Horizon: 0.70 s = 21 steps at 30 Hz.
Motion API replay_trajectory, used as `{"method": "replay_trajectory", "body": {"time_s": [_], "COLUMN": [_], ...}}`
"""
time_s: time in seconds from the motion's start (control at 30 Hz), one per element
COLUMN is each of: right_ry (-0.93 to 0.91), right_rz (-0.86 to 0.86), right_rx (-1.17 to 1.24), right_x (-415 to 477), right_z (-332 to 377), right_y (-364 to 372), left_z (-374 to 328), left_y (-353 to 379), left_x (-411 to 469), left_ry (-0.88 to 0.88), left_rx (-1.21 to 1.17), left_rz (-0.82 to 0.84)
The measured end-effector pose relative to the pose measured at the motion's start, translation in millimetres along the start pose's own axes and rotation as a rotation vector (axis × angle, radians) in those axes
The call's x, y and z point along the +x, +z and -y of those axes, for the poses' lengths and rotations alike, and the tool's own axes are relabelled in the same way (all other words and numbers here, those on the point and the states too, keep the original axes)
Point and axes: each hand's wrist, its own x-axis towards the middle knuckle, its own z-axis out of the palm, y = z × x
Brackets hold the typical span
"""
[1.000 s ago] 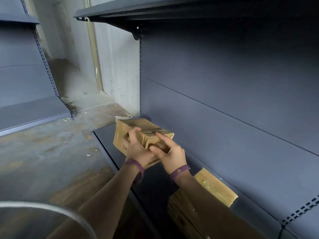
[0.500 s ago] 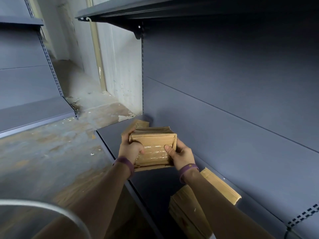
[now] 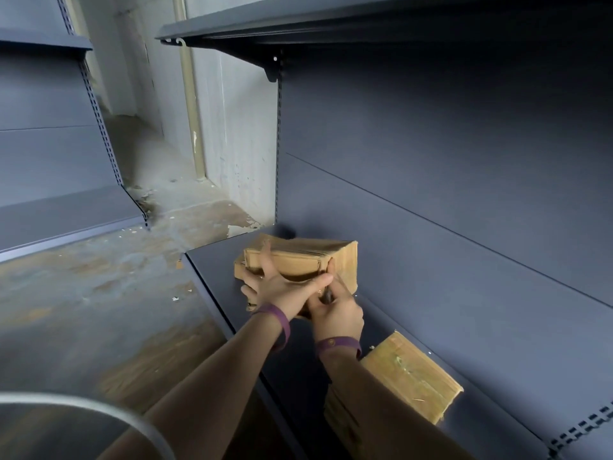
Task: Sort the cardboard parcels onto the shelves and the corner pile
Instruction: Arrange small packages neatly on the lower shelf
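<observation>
the cardboard parcel (image 3: 298,258) sits at the far end of the low shelf (image 3: 212,270), close to the back panel (image 3: 431,260) and near the corner where the shelving meets the concrete wall (image 3: 232,144). more cardboard of the same colour shows beneath and beside it, so it likely lies on or against another parcel, though you cannot tell where one ends.

your left hand (image 3: 282,288) spans the near face, fingers round the left edge and thumb stretched across the front, which looks like a hold for squaring the parcel up and pushing it back. your right hand (image 3: 336,313) is tucked below that thumb with fingers curled at the lower near edge; it is blurred, so whether it really grips or only steadies cannot be told. both wrists wear purple bands (image 3: 282,327).

a second parcel (image 3: 411,380) lies nearer you on the same shelf, flat and against the back panel, well apart from the first; the gap between them suggests room for more.

the shelf is dark grey metal, smooth, under an upper shelf (image 3: 298,24) on brackets. the floor (image 3: 99,293) is worn, stained concrete with flakes of debris. another shelving unit (image 3: 49,210) stands across the corner to the left, and a curved metal rim (image 3: 83,406) shows at the lower left.
</observation>
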Motion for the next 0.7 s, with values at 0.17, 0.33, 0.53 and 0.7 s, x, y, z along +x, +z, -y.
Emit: {"method": "replay_trajectory", "body": {"time_s": [0.17,0.33,0.53,0.7], "right_ry": [-0.139,-0.090,0.286,0.531], "right_rz": [0.108,0.117,0.045,0.164], "right_rx": [-0.025,0.180,0.392,0.954], "right_x": [-10,-4,36,37], "right_z": [-3,-8,-38,-48], "right_y": [7,-4,-18,-29], "left_z": [0,13,18,25], "left_y": [-12,-33,-50,-49], "left_x": [13,21,21,19], "left_ry": [-0.031,0.000,-0.007,-0.022], "left_rx": [0.008,-0.068,-0.319,-0.487], "left_rz": [-0.052,-0.038,0.208,0.320]}}
